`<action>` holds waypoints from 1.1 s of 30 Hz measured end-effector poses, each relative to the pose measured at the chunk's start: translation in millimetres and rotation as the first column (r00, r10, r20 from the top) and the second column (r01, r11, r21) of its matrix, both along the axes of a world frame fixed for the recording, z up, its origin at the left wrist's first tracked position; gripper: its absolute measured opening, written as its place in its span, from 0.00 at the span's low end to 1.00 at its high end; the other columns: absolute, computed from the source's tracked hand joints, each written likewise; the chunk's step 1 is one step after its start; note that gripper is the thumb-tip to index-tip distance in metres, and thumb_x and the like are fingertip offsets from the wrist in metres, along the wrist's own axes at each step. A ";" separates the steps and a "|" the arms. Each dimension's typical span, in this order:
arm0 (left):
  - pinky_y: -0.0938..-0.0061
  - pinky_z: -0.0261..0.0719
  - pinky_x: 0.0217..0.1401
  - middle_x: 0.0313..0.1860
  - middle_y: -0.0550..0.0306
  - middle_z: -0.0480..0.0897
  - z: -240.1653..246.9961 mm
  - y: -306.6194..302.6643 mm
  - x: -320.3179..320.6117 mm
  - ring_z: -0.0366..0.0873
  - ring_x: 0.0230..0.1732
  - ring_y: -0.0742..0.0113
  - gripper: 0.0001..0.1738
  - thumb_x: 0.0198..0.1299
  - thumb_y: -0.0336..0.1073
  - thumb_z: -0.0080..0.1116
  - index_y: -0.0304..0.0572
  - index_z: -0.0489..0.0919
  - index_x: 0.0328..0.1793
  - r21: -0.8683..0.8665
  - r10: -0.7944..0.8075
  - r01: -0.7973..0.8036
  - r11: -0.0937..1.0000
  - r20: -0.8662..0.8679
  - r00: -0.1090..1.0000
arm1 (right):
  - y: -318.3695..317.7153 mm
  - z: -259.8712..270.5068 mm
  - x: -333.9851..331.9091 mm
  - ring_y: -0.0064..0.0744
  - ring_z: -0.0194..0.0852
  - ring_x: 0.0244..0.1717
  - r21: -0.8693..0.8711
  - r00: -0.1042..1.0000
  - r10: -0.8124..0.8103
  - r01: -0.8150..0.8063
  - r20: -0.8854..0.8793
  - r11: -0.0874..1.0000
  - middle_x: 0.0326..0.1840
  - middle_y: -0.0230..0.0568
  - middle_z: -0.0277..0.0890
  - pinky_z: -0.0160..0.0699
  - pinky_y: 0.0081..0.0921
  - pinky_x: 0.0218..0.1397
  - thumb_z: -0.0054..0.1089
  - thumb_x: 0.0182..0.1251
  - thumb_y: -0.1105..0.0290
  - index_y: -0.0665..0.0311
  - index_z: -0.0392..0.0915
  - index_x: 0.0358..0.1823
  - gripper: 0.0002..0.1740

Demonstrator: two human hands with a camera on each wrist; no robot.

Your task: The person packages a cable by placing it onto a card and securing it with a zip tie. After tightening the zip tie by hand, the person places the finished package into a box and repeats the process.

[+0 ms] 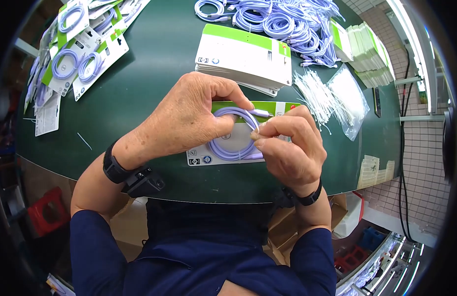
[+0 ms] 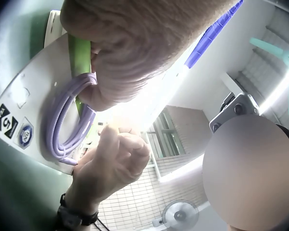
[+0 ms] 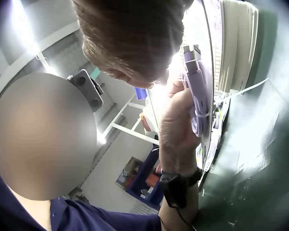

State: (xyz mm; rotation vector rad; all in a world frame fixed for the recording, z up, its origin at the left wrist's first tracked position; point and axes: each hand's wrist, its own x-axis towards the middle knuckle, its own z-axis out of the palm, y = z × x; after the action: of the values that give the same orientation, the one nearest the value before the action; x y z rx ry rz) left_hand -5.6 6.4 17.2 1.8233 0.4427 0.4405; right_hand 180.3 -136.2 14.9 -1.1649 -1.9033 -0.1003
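Observation:
A coiled lilac cable (image 1: 227, 150) lies on a green and white card (image 1: 196, 156) near the table's front edge. My left hand (image 1: 181, 116) grips the coil's upper left, thumb inside the loop and index finger near the connector. At the coil's right side, the thumb and index finger of my right hand (image 1: 292, 148) pinch a thin white tie. The left wrist view shows the coil (image 2: 55, 125) on the card (image 2: 19, 103), with the left hand (image 2: 130, 53) over its upper part. Part of the coil is hidden behind the fingers.
Behind the hands stands a stack of cards (image 1: 243, 56). Beyond are a heap of lilac cables (image 1: 287, 27) and, to the right, white ties (image 1: 314, 96), a clear bag (image 1: 349, 98) and more cards (image 1: 369, 52). Cards with coiled cables (image 1: 85, 64) pile up at the left.

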 end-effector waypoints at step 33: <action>0.74 0.86 0.49 0.40 0.52 0.92 -5.5 -4.5 0.3 0.89 0.42 0.70 0.14 0.54 0.23 0.67 0.35 0.92 0.47 0.120 0.033 -0.032 0.992 -0.005 0.999 | 13.4 -15.0 -3.4 0.35 0.75 0.27 0.039 0.998 0.045 -0.046 0.038 0.998 0.36 0.38 0.83 0.71 0.30 0.29 0.76 0.51 0.84 0.60 0.89 0.43 0.18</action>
State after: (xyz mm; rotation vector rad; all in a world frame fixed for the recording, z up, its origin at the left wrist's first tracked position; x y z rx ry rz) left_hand -5.2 1.9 11.6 1.9360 0.4599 0.4927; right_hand 176.9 -122.8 -0.1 -1.0992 -1.9507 -0.1351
